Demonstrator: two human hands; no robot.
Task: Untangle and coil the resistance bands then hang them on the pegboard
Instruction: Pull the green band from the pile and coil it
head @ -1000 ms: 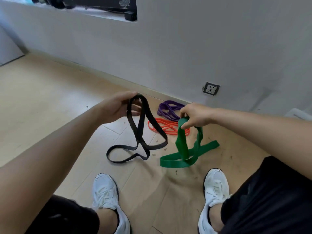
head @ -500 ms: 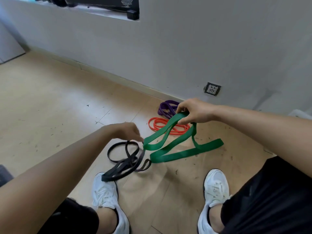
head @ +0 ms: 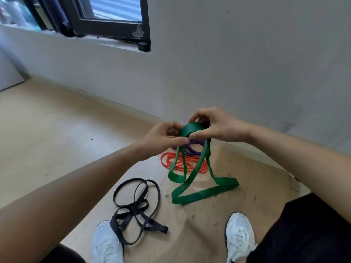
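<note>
Green band [head: 205, 192]: top fold pinched in grips of left hand [head: 161, 138] and right hand [head: 215, 126]; loops hung beneath grips, reaching floor [head: 57, 130].

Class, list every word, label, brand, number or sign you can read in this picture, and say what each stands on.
No text here can be read.
The pale sticker on the window frame: a mark, too blurred to read.
No print shows on the green band, black band, orange band, purple band or white shoes.

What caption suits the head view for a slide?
Left hand and right hand grip the green band; black band lies on floor.
</note>
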